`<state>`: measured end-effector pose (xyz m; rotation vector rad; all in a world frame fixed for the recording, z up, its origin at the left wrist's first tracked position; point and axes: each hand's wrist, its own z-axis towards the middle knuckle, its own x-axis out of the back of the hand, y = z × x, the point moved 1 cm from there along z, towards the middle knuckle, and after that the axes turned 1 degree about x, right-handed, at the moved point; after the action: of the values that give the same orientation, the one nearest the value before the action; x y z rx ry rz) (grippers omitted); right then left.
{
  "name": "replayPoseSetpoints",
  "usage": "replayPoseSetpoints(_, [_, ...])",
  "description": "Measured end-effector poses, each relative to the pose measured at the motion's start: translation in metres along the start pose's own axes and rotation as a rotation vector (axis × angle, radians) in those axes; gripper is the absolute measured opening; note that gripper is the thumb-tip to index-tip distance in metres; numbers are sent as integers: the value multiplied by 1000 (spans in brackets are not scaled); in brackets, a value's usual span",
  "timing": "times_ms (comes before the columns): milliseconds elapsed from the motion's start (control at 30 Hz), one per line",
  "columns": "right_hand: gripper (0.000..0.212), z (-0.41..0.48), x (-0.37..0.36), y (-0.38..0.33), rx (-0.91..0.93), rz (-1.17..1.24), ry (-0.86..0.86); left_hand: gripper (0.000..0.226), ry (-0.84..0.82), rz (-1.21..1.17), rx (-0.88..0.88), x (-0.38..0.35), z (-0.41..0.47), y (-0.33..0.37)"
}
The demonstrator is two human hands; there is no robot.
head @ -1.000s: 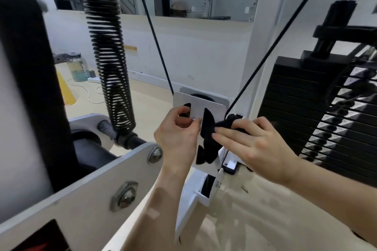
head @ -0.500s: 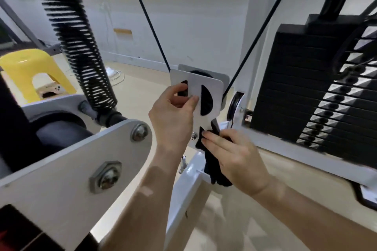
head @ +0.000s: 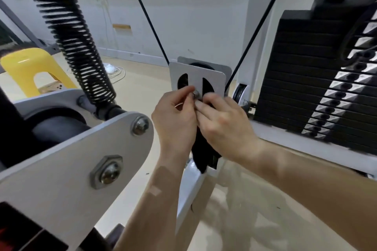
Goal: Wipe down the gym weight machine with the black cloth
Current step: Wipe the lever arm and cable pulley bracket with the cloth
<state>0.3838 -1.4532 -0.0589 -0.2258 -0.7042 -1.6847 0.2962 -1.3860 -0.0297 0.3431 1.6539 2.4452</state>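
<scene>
Hanging from the right hand (head: 224,124), the cloth (head: 204,155) is a limp, plain black fold, bunched under curled fingers and pressed to the white plate (head: 197,76) just below its bolt (head: 195,94). The left hand (head: 175,116) curls beside it at the plate; whether it grips cannot be told. Beyond stand the weight stack (head: 306,87) and a yellow stool (head: 26,65).

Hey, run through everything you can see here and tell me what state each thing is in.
pulley plate, upright
black cloth, bunched, tail hanging down
left hand, fingers curled at the plate's bolt, grip unclear
right hand, holds the cloth against the plate
cables, taut
yellow stool, upright
</scene>
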Motion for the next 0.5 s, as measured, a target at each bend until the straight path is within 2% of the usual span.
replayPoseSetpoints(67, [7,-14,-19,4,70,-23,-56,41,-54,36,24,0,-1,2])
replayPoseSetpoints(133, [26,-36,-30,5,156,-19,-221,57,-80,88,43,1,-2,6])
replayPoseSetpoints(167, [27,-39,-30,8,196,7,-304,61,-86,106,44,1,-1,8])
replayPoseSetpoints(233, [13,-26,-20,17,376,61,-445,61,-101,127,52,2,-3,9])
replayPoseSetpoints(333, [15,1,11,37,615,129,-483,63,-138,223,-69,3,-15,9])
replayPoseSetpoints(400, [15,5,27,46,625,191,-419,69,-122,317,-219,2,-24,15])
replayPoseSetpoints(500, [20,-6,44,56,408,255,-300,70,-29,456,-399,-5,-23,31])
